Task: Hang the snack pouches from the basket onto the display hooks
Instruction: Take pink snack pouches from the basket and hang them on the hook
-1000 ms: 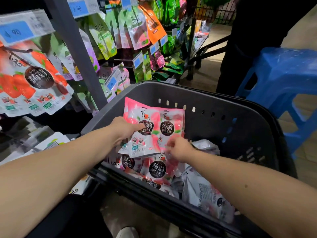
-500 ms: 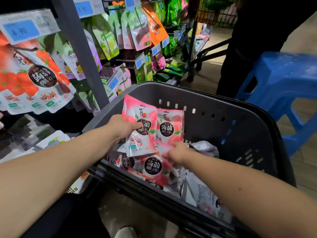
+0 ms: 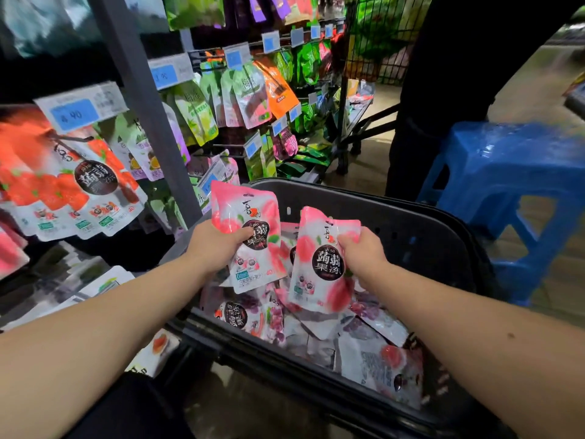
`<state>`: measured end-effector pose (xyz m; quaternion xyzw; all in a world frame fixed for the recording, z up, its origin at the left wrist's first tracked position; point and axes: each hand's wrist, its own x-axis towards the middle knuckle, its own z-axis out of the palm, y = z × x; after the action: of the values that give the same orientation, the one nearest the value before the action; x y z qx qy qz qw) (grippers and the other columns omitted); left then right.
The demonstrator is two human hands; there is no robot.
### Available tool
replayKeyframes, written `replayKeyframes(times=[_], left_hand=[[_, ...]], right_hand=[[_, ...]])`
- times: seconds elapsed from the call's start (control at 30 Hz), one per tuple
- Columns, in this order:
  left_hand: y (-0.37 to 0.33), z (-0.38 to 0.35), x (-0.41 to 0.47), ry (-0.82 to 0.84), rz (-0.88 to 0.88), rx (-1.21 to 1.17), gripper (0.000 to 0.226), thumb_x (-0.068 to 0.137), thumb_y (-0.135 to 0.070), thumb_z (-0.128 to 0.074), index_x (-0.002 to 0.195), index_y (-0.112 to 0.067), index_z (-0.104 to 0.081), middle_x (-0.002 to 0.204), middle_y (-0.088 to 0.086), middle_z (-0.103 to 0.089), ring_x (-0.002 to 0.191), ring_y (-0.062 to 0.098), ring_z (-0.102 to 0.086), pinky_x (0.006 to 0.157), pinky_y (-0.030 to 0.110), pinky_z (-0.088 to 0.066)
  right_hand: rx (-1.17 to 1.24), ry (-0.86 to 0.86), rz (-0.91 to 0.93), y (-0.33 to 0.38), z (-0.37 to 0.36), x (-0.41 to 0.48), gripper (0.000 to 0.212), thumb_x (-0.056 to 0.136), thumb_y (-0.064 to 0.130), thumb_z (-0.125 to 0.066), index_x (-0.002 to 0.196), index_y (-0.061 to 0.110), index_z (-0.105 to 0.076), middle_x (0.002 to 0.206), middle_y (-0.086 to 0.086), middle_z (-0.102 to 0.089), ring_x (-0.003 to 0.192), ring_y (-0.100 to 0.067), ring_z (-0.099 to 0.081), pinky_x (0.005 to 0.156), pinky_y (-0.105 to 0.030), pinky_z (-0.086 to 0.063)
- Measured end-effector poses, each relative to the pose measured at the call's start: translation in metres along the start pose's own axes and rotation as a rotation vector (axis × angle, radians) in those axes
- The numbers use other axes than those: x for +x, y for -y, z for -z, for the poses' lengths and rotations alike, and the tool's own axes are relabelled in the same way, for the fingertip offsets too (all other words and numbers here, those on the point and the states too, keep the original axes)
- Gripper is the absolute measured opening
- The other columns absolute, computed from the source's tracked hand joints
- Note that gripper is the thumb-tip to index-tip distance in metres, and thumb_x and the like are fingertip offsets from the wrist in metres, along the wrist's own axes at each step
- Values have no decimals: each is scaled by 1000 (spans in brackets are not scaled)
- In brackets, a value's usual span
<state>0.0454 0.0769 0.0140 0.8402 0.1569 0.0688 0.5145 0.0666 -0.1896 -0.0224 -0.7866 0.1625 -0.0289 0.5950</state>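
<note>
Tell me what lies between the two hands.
Head view: two pink pouches, the left pouch gripped by the left hand, the right pouch by the right hand.

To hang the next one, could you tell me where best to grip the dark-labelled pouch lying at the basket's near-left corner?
Probably pinch the pouch by its left edge, coming from above: it lies flat, face up, near the basket wall, with other pouches crowding its right.

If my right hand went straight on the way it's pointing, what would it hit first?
Probably the pink pouch gripped by your left hand, up and left of the right hand; depth is unclear.
</note>
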Motion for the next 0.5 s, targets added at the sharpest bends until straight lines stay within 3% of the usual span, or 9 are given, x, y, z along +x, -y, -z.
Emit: replayKeyframes(times=[0.1,0.23,0.37,0.43,0.5], left_hand=[[-8,-2,-6,13,-34,107,25,84,-33,-81,73,-15,-66,69,-2,-67,65,19,-61,61,29,-47],[-16,-7,-14,124,-64,209,51,86,-35,-78,51,-18,-44,40,-6,-47,37,9,-41,40,20,-34],[-23,-13,-20,236,-54,162,50,85,-49,-77,55,-20,-49,45,-6,-50,42,13,-44,45,22,-34],[-24,-17,-22,243,-65,153,43,87,-54,-72,64,-18,-66,57,-11,-65,52,7,-55,52,24,-42],[-24,-18,-24,238,-66,171,41,93,-53,-65,72,-18,-71,68,-7,-70,62,11,-61,56,25,-45]], right_hand=[[59,7,-37,12,4,7,10,85,19,-68,88,10,-66,91,-12,-72,91,-32,-70,81,-48,-58],[132,91,-95,24,-3,12,17,80,23,-75,91,11,-69,90,-13,-75,87,-33,-73,81,-54,-61],[127,130,-138,26,-26,11,29,70,27,-75,90,6,-69,89,-16,-74,84,-36,-72,74,-54,-62],[71,126,-131,33,-32,5,27,68,26,-70,87,7,-67,86,-14,-69,78,-30,-67,63,-38,-55],[1,147,-108,43,-33,-4,16,79,20,-69,89,9,-63,88,-13,-62,79,-26,-60,59,-31,-48]])
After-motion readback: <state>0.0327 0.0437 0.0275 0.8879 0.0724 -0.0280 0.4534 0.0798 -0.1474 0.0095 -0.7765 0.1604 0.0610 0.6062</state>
